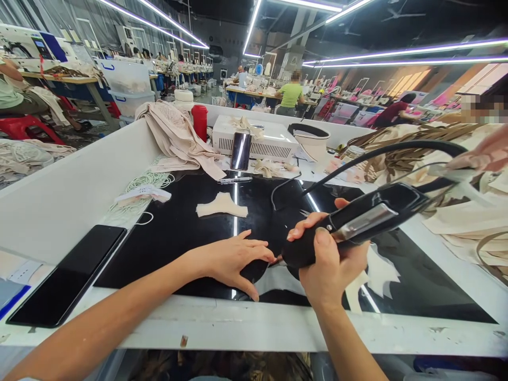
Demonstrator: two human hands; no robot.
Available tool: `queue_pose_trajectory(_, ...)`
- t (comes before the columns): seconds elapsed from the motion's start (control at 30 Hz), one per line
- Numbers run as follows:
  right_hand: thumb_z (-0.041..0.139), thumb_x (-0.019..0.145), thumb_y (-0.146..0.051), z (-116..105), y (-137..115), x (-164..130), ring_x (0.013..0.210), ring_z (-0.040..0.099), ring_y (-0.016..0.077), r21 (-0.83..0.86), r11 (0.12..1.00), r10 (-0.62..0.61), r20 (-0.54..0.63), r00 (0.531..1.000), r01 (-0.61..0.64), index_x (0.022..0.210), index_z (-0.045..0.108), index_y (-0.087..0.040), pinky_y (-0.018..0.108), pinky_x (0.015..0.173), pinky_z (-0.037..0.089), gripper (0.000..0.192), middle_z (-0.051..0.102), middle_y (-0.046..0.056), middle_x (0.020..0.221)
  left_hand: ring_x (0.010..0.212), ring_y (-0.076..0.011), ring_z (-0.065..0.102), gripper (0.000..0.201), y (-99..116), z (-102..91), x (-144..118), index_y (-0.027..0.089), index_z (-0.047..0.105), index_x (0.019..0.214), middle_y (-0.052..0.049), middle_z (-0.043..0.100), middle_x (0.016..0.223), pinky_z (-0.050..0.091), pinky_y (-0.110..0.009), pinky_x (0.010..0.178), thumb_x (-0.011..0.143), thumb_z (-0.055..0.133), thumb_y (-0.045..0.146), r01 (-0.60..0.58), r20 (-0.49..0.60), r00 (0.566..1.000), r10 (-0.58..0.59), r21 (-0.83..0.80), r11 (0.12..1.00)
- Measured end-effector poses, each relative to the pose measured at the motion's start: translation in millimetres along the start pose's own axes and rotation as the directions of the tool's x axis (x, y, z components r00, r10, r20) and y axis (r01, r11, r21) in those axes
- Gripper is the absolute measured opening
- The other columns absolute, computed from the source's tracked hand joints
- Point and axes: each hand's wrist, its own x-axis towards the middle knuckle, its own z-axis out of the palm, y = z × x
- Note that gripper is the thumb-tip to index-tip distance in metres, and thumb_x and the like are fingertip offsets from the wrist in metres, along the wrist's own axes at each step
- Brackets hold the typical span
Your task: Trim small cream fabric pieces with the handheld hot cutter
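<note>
My right hand (335, 264) is wrapped round a corded black hand tool (373, 217) with a shiny metal strip on its body and a rounded black end. That end points down at a pale fabric piece (283, 283), partly hidden under my hand. My left hand (234, 259) lies low over the black mat (178, 238), fingers apart, fingertips close to the tool's rounded end. Whether they touch the fabric I cannot tell. A cream fabric cutout (222, 205) rests farther back on the mat. More white pieces (381, 270) lie to the right of my right hand.
A black phone (67, 275) lies at left, beside green cord (148, 182). Behind the mat stand a white vented box (256, 137), another phone (240, 151) and a red bottle (199, 123). At right, another person's hand (484, 151) is near the tool's cable (381, 153) and heaped fabric.
</note>
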Motion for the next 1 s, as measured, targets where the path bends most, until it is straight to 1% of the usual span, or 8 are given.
queue_pose_trajectory(0.13, 0.073, 0.086, -0.029, 1.2, -4.7, -5.1, 0.059, 0.062, 0.0129, 0.046, 0.999, 0.006, -0.013, 1.0, -0.005, 0.126, 0.056, -0.025, 0.031, 0.055, 0.055, 0.044, 0.065, -0.004, 0.083, 0.148, -0.0322, 0.04, 0.065, 0.5, -1.3, 0.5, 0.026, 0.051, 0.139, -0.011, 0.062, 0.14, 0.011, -0.065, 0.125, 0.084, 0.079, 0.047, -0.004, 0.006, 1.0, 0.004, 0.009, 1.0)
queue_pose_trajectory(0.37, 0.071, 0.087, -0.029, 2.1, -5.2, -10.6, 0.061, 0.063, 0.0134, 0.032, 0.998, 0.045, 0.001, 0.999, -0.045, 0.128, 0.055, -0.027, 0.032, 0.057, 0.055, 0.044, 0.064, -0.003, 0.084, 0.149, -0.0315, 0.037, 0.068, 0.2, -2.2, 2.0, 0.026, 0.049, 0.141, -0.01, 0.059, 0.145, 0.008, -0.068, 0.124, 0.084, 0.079, 0.047, -0.008, 0.03, 1.0, 0.008, -0.014, 1.0)
queue_pose_trajectory(0.53, 0.071, 0.086, -0.029, 4.3, -9.2, -13.9, 0.061, 0.06, 0.0128, 0.05, 0.997, 0.057, 0.006, 0.998, -0.057, 0.127, 0.057, -0.028, 0.031, 0.057, 0.054, 0.043, 0.063, -0.004, 0.083, 0.149, -0.0324, 0.038, 0.071, -2.7, -0.4, 2.1, 0.024, 0.05, 0.142, -0.013, 0.053, 0.151, 0.008, -0.067, 0.124, 0.083, 0.079, 0.05, -0.005, 0.029, 1.0, 0.005, 0.002, 1.0)
queue_pose_trajectory(0.67, 0.071, 0.086, -0.032, 6.2, -10.8, -21.7, 0.061, 0.059, 0.0132, 0.066, 0.996, 0.064, 0.039, 0.997, -0.066, 0.128, 0.055, -0.028, 0.032, 0.057, 0.054, 0.045, 0.062, -0.003, 0.084, 0.149, -0.0345, 0.038, 0.08, -6.0, 1.4, 1.9, 0.024, 0.044, 0.149, -0.014, 0.05, 0.153, 0.008, -0.066, 0.124, 0.082, 0.078, 0.053, -0.01, 0.02, 1.0, 0.01, 0.021, 1.0)
queue_pose_trajectory(0.77, 0.071, 0.087, -0.031, 7.7, -9.6, -26.2, 0.062, 0.06, 0.0134, 0.058, 0.995, 0.079, 0.055, 0.995, -0.082, 0.126, 0.055, -0.029, 0.033, 0.059, 0.054, 0.042, 0.061, -0.003, 0.085, 0.15, -0.0347, 0.037, 0.082, -5.8, 1.4, 2.3, 0.024, 0.042, 0.15, -0.015, 0.049, 0.155, 0.007, -0.067, 0.124, 0.083, 0.078, 0.053, -0.015, 0.019, 1.0, 0.014, 0.035, 0.999)
queue_pose_trajectory(0.93, 0.07, 0.088, -0.03, 8.4, -8.8, -24.9, 0.063, 0.061, 0.0134, 0.068, 0.993, 0.093, 0.077, 0.993, -0.098, 0.128, 0.054, -0.03, 0.033, 0.059, 0.055, 0.044, 0.062, -0.003, 0.085, 0.149, -0.0329, 0.038, 0.083, -3.5, 0.4, 2.5, 0.024, 0.04, 0.151, -0.017, 0.048, 0.155, 0.009, -0.066, 0.124, 0.082, 0.079, 0.05, -0.008, 0.024, 1.0, 0.006, 0.057, 0.998)
queue_pose_trajectory(1.0, 0.072, 0.086, -0.032, 7.0, -11.1, -21.1, 0.062, 0.061, 0.0135, 0.074, 0.992, 0.094, 0.069, 0.993, -0.099, 0.127, 0.055, -0.029, 0.033, 0.058, 0.055, 0.044, 0.062, -0.003, 0.085, 0.151, -0.0328, 0.036, 0.079, -2.3, -0.1, 1.5, 0.025, 0.041, 0.15, -0.016, 0.047, 0.156, 0.009, -0.068, 0.123, 0.084, 0.078, 0.048, -0.014, 0.024, 1.0, 0.013, 0.051, 0.999)
